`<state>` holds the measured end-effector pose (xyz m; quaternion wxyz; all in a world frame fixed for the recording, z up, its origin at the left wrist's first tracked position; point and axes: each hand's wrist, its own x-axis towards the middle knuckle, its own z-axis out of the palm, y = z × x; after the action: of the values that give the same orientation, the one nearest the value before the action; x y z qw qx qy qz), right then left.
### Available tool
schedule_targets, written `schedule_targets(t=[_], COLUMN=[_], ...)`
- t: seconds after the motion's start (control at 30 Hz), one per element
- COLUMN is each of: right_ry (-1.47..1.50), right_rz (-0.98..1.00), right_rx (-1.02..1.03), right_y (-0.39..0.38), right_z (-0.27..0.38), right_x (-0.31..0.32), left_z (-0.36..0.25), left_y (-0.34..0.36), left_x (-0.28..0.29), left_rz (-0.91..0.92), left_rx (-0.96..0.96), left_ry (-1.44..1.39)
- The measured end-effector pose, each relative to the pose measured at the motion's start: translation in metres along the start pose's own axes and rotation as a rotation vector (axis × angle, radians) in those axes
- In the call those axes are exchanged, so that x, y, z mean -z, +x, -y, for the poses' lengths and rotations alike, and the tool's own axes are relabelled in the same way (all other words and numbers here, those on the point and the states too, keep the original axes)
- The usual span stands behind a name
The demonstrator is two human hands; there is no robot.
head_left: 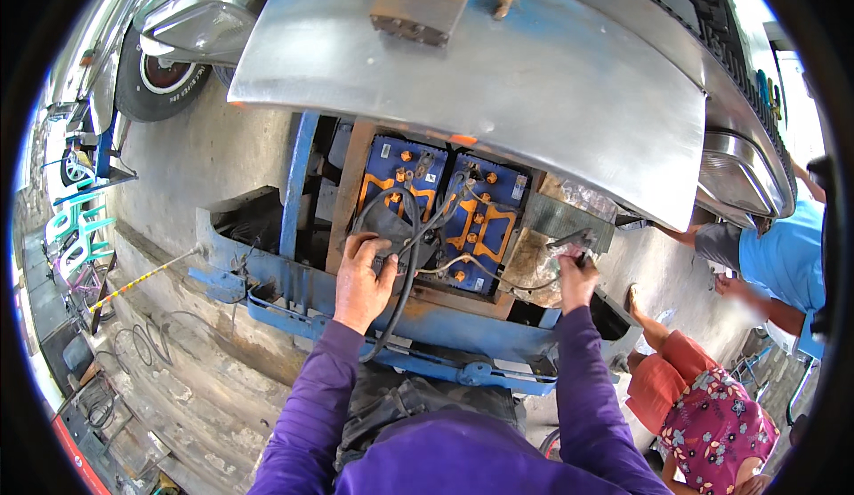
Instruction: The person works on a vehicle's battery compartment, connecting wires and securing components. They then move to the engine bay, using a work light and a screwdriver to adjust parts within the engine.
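My left hand (365, 277) has curled fingers on a dark plate or box (396, 237), with black cables (414, 215) looped over it. Two blue batteries with orange fittings, left (382, 157) and right (503, 184), sit side by side in a rusty frame (347, 193) beneath the cables. At the right, my right hand (576, 281) pinches a small dark object (578, 241), too unclear to name, above a worn metal sheet (534, 259). A thin wire runs from the batteries toward that hand. Both purple-sleeved forearms reach over a blue steel chassis rail (427, 321).
A large silver panel (463, 68) with a padlock-shaped piece overhangs the batteries. A wheel (156, 81) is upper left. At right are a person in blue (783, 255) and another in floral clothing (712, 415). Concrete steps (187, 362), cords and green plastic chairs (80, 224) are left.
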<state>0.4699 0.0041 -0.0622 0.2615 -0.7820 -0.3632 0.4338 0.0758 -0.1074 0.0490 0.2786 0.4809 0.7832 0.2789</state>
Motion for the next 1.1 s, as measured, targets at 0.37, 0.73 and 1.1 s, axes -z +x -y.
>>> schedule_targets(t=[0.37, 0.73, 1.1], right_ry=[0.47, -0.453, -0.32], right_rz=[0.605, 0.852, 1.16], right_rx=[-0.144, 0.387, 0.432], right_y=[-0.132, -0.228, -0.237], right_z=[0.085, 0.109, 0.132], right_x=[0.044, 0.0, 0.0], left_z=[-0.057, -0.102, -0.055], left_y=[-0.043, -0.116, -0.158], left_x=[0.026, 0.0, 0.004], left_rz=[0.085, 0.636, 0.462], left_rx=[-0.174, 0.456, 0.769], left_ry=[0.017, -0.969, -1.039])
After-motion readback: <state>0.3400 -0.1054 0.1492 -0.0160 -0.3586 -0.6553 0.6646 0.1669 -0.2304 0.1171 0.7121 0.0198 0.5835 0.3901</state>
